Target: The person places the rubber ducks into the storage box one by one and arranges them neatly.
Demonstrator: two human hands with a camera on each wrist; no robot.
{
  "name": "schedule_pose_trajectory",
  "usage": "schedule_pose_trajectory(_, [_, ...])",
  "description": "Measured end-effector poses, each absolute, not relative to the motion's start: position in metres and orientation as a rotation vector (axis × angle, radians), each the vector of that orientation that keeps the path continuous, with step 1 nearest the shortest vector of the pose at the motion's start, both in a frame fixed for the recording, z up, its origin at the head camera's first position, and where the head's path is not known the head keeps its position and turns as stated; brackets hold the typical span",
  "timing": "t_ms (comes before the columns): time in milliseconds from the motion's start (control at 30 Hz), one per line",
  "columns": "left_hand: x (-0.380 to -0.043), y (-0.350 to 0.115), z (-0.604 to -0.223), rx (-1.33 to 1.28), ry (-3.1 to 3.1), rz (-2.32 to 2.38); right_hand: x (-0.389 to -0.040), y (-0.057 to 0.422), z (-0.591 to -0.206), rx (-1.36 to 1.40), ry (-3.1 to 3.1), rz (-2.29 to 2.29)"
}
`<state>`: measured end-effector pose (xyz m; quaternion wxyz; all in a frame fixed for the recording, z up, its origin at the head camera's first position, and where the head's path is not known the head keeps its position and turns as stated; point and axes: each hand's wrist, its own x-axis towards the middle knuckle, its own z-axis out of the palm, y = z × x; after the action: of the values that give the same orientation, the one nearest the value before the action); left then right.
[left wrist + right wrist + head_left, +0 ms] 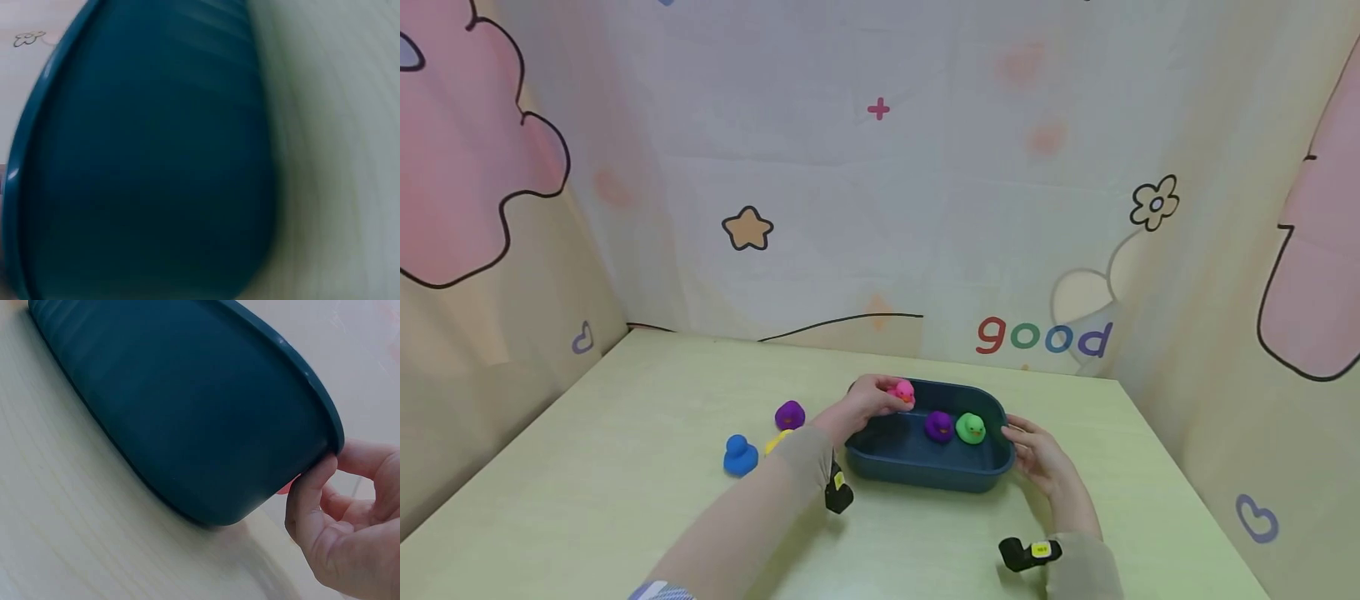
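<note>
My left hand point(868, 400) pinches a pink rubber duck point(905, 391) over the left end of a dark blue plastic tub point(925, 477). Inside the tub sit a purple rubber duck point(939, 427) and a green rubber duck point(971, 428), side by side towards the right. At the tub's right end, my right hand point(1037, 454) holds the rim; in the right wrist view its thumb and fingers point(312, 487) meet the tub's outer corner. The left wrist view shows mostly the tub's outer wall point(144, 150), blurred, with the left hand out of sight.
Left of the tub, on the pale wooden table point(662, 400), are a blue duck point(741, 456), another purple duck point(790, 415) and a yellow thing point(777, 441) partly hidden by the left arm. A printed curtain point(880, 208) hangs behind the table.
</note>
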<state>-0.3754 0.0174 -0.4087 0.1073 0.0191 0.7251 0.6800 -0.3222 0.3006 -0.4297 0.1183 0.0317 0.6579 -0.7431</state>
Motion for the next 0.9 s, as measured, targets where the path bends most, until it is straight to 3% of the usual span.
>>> schedule_pose_trajectory(900, [-0.378,0.028,-0.428,0.223,2.566,1.534,-0.320,0.299,-0.427,0.109,1.886,-2.196])
